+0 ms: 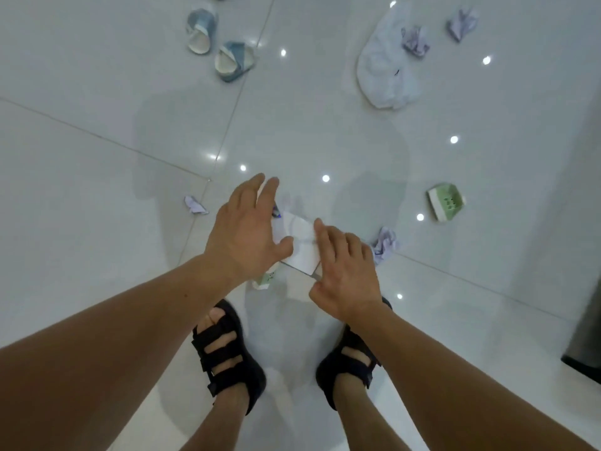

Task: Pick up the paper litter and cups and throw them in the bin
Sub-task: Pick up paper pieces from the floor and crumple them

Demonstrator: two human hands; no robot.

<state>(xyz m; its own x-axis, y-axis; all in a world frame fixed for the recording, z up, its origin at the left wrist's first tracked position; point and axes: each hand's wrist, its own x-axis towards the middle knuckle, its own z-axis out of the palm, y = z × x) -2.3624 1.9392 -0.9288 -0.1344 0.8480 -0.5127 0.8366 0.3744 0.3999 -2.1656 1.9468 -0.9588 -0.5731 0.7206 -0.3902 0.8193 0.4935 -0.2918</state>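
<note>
Litter tally, measured from the white sheet (299, 242). Your left hand (247, 229) is spread open, thumb touching the sheet. Your right hand (344, 275) lies over its near edge, grip not discernible. Small green cup (265, 281): just beside the sheet, under your left wrist. Crumpled paper (385, 244): right of the sheet. Paper scrap (195, 205): left of it. Crushed green cup (445, 201): further right. Blue cups (201, 30): far beyond, leftward. Probable bin (585, 320): far right. Judged progress: barely begun, and nearly everything is left.

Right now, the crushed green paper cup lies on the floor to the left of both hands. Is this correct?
No. The head view shows the crushed green paper cup on the floor to the right of the left hand and the right hand, not left.
</note>
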